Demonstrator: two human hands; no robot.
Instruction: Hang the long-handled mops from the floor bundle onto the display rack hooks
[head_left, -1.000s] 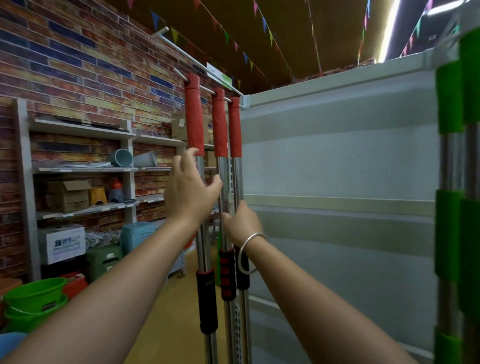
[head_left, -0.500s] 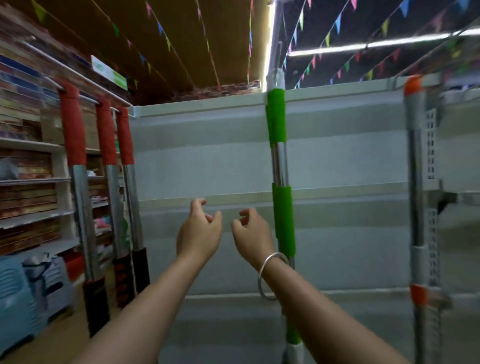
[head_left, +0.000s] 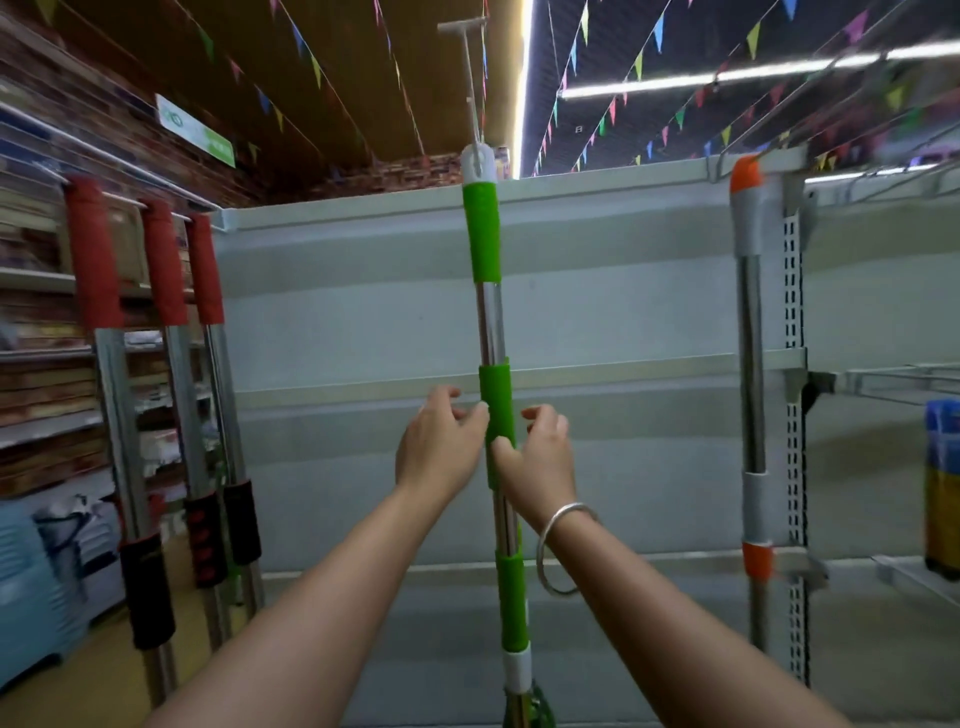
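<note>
Both hands, left (head_left: 440, 451) and right (head_left: 540, 457), loosely open around green-handled mop (head_left: 491, 322) at centre frame; stiff, light; grip foam sleeve.

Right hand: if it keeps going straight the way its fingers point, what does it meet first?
The right hand points up and forward, thumb already at the green mop handle. Past that, probably the grey back panel of the rack; depth is unclear.
</note>
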